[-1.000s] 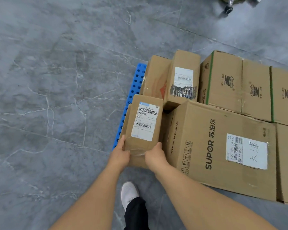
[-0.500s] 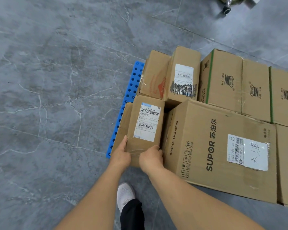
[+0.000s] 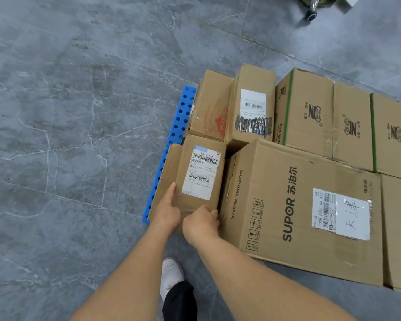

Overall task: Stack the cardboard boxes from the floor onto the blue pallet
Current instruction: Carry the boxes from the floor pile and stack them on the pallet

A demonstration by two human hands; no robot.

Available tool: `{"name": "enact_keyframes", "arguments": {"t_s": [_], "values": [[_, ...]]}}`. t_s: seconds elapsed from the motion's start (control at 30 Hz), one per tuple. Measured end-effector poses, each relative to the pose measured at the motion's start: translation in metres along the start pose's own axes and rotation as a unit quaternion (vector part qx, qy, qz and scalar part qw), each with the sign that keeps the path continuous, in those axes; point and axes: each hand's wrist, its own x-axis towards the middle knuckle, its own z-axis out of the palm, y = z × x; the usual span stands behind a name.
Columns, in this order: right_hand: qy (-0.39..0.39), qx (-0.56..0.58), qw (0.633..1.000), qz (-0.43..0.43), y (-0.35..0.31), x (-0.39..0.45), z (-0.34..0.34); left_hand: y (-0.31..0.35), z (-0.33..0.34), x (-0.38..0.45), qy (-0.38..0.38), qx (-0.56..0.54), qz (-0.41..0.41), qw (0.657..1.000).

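Gripping the near end of the small box (image 3: 196,177), both hands are working at frame centre. Left hand (image 3: 167,210): thumb lying up the box's left edge, fingers hidden round the side. Right hand (image 3: 200,224): fingers curling over the near right corner, pinching the cardboard against the SUPOR box (image 3: 299,212).

Change since a second ago: the small box is sitting further in and lower, its far end now closing on the red-print box (image 3: 210,106); the blue pallet (image 3: 180,117) strip showing at centre left is narrowing near the hands. Judged meaning: placement is nearly finishing, with only a final nudge and release remaining for this item.

Item, small box: brown corrugated, upright oblong, white barcode label on top, clear tape across the near end, a loose flap or second panel standing just beside it on the left. Position: on the pallet's left edge, touching the SUPOR box on its right.

Neighbours: scribbled-label box (image 3: 252,105) behind, three NC boxes (image 3: 310,112) running to the upper right. Grey tiled floor (image 3: 67,112) is filling the left; a white shoe (image 3: 171,274) is showing at bottom centre.
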Motion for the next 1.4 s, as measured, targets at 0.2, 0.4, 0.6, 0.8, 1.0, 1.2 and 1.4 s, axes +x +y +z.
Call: {"name": "enact_keyframes", "arguments": {"t_s": [0.2,0.4,0.6,0.8,1.0,1.2,1.4], "values": [[0.015,0.027,0.999,-0.011,-0.003,-0.001,-0.016,0.005,-0.013,-0.006,-0.009,-0.021,-0.012,1.0],[0.025,0.032,0.998,-0.052,-0.007,-0.013,-0.048,0.02,-0.025,-0.039,0.035,-0.063,-0.018,0.997],[0.0,0.008,0.996,-0.092,-0.016,-0.047,-0.078,0.048,-0.033,-0.089,0.058,-0.068,-0.015,0.996],[0.005,-0.055,0.987,-0.153,-0.011,-0.097,-0.107,0.07,-0.022,-0.153,0.107,-0.053,-0.01,0.993],[0.004,-0.093,0.966,-0.241,0.017,-0.146,-0.151,0.089,0.016,-0.228,0.176,-0.071,-0.002,0.982],[-0.006,-0.168,0.935,-0.313,0.072,-0.188,-0.205,0.101,0.071,-0.301,0.256,-0.058,-0.001,0.965],[0.011,-0.222,0.908,-0.355,0.122,-0.222,-0.257,0.102,0.125,-0.367,0.266,-0.055,-0.03,0.962]]}}
